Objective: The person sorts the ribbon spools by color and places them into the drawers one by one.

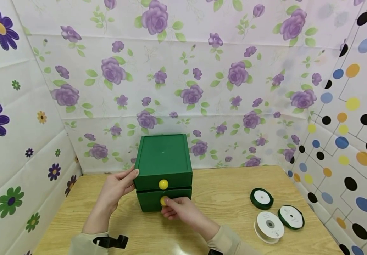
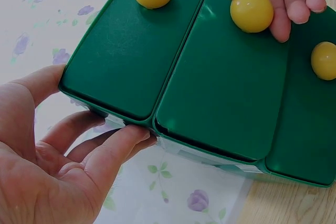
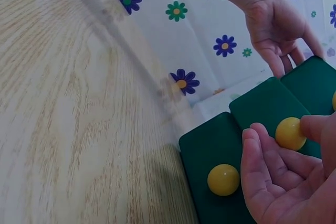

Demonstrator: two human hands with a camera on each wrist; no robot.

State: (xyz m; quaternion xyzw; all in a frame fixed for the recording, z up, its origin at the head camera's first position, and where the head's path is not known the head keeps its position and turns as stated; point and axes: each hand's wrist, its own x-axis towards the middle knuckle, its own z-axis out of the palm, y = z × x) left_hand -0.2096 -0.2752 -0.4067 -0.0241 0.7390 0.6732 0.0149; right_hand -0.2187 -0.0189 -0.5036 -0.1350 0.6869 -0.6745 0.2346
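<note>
Nearest, we see the right hand [image 1: 181,210] pinching the middle yellow knob [image 2: 252,11] of the green cabinet [image 1: 164,156], whose upper left side the left hand [image 1: 114,187] grips. It stands on the table [image 1: 221,198], before floral sheeting [image 1: 215,106]; whether the middle drawer [image 2: 220,87] sits flush, we cannot quite tell.

1. Head view: right hand [image 1: 181,210] partly hides the middle knob [image 1: 162,201].
2. Left wrist view: right edge clips the bottom knob [image 2: 324,60].
3. Right wrist view: right edge clips the top knob [image 3: 334,100].
4. Print on the white spool [image 1: 269,225]: too small to read.
</note>
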